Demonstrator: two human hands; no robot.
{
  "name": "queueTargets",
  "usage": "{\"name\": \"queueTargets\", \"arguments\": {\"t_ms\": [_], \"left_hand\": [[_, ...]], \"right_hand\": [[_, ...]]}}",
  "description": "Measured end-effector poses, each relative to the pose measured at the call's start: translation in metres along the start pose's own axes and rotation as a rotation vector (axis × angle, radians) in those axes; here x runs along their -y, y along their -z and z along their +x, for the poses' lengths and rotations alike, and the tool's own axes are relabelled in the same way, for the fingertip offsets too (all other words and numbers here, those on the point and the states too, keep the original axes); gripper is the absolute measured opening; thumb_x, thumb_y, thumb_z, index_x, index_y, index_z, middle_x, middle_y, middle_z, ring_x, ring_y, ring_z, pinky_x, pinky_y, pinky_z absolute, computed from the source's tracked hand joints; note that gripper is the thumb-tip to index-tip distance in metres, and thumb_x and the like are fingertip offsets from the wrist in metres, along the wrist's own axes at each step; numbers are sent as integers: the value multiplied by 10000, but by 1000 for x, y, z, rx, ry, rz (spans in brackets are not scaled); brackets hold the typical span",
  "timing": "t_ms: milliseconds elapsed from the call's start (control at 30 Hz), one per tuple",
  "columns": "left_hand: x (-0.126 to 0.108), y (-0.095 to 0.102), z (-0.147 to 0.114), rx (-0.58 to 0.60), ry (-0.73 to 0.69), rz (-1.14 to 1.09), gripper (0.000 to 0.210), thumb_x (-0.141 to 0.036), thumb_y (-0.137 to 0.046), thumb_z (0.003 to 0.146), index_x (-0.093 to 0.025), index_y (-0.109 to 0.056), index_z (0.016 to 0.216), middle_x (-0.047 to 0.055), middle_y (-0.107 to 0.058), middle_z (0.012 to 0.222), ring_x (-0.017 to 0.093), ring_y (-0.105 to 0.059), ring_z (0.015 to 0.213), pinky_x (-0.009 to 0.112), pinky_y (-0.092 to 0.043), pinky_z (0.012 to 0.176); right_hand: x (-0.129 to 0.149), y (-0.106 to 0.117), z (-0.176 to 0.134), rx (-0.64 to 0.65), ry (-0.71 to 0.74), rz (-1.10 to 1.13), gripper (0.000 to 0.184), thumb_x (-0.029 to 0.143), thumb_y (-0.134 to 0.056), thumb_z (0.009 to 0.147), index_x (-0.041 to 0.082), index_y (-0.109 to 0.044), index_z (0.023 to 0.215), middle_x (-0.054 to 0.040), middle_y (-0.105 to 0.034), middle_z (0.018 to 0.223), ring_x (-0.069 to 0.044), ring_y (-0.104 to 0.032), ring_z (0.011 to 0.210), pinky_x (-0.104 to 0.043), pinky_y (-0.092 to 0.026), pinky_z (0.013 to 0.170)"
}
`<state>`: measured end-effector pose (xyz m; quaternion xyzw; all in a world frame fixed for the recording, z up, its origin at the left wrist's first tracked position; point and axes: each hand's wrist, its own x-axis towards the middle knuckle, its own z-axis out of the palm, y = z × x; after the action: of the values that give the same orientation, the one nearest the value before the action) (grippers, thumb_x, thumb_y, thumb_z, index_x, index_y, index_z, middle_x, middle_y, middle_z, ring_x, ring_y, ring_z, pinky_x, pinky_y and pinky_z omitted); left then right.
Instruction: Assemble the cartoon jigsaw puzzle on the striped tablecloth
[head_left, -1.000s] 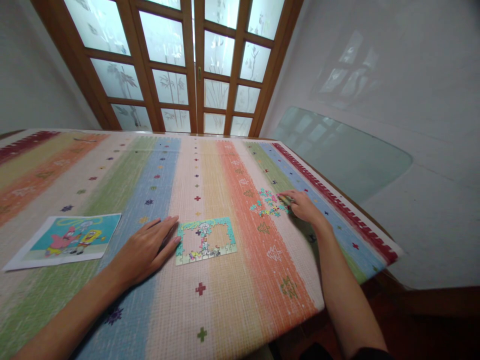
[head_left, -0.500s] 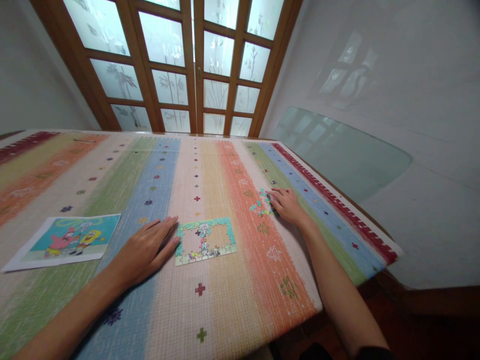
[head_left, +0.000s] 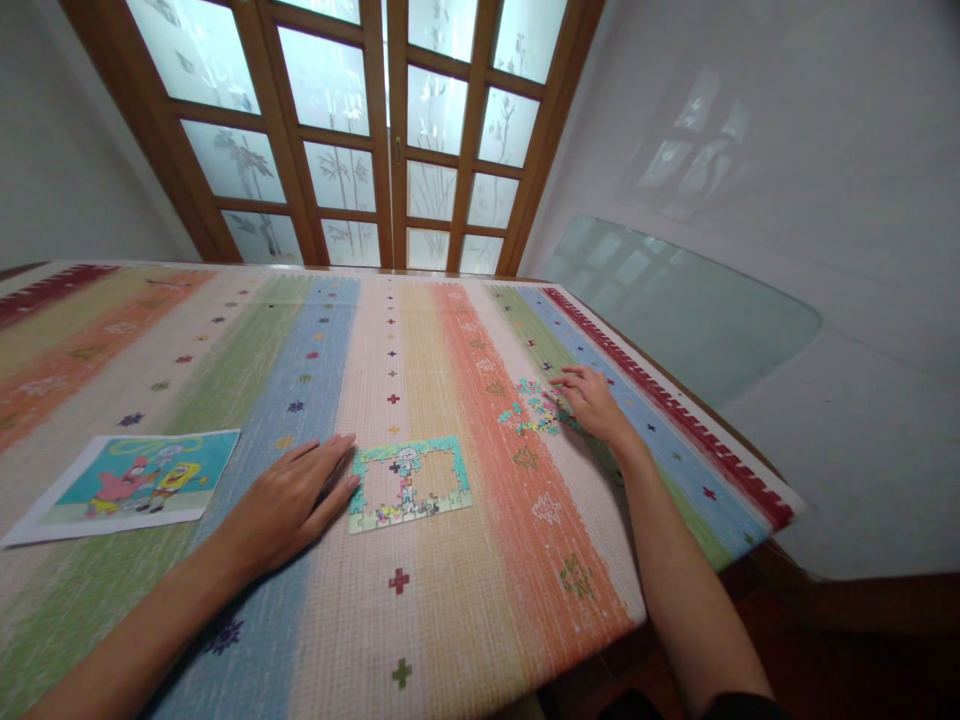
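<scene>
A partly assembled jigsaw puzzle (head_left: 409, 490) lies flat, its border and a middle column joined, with two gaps where the tablecloth shows through. Beside its left edge rests my left hand (head_left: 304, 495), palm down with fingers stretched out and holding nothing; the fingertips are at or just touching that edge. To the right, a scatter of loose puzzle pieces (head_left: 534, 408) in teal, yellow and pink spreads over the orange and white stripes. My right hand (head_left: 590, 402) is over the right side of these pieces, fingers extended and apart, with no piece visible in them.
A printed cartoon picture (head_left: 150, 485) lies at the left. A striped tablecloth (head_left: 457, 620) covers the table, whose near edge runs along the lower right. Wooden doors with frosted panes (head_left: 390, 200) stand behind, and a pale wall (head_left: 825, 300) is at the right.
My right hand has shifted right, uncovering more of the loose pieces, which now lie more spread out. My left hand, the puzzle and the printed picture stay where they were.
</scene>
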<state>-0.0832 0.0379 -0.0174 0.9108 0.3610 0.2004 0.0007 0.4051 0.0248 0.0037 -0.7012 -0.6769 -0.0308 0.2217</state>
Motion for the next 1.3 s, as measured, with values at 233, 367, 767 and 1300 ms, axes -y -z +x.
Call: {"name": "queueTargets", "arguments": {"t_ms": [233, 367, 767, 1300], "left_hand": [[2, -1, -1, -4, 9, -8, 562, -558, -328, 1053, -173, -591, 1366, 178, -711, 1326, 352, -683, 1227, 560, -550, 1049], [2, -1, -1, -12, 11, -11, 554, -573, -336, 1047, -196, -591, 1362, 167, -716, 1320, 353, -679, 1228, 559, -555, 1041], [3, -1, -1, -4, 21, -8, 576, -592, -335, 1041, -198, -605, 1363, 147, -720, 1323, 340, -694, 1211, 533, -543, 1067], [4, -4, -2, -9, -20, 35, 615, -581, -276, 1067, -136, -569, 1375, 190, -709, 1325, 341, -696, 1207, 523, -546, 1058]], "right_hand": [[-30, 29, -12, -62, -330, 53, 334, 171, -418, 824, 208, -748, 794, -94, -770, 928, -268, -701, 913, -361, -533, 824], [-35, 26, -19, 69, -362, 43, 207, 187, -507, 764, 223, -691, 677, -48, -748, 715, -219, -690, 709, -285, -505, 645], [4, 24, -19, 291, -178, 129, 182, 226, -572, 773, 218, -749, 812, -10, -709, 674, -168, -617, 617, -256, -454, 590], [20, 17, -15, 299, -77, 54, 280, 239, -595, 846, 203, -810, 1021, -44, -742, 789, -195, -657, 729, -279, -463, 708]]}}
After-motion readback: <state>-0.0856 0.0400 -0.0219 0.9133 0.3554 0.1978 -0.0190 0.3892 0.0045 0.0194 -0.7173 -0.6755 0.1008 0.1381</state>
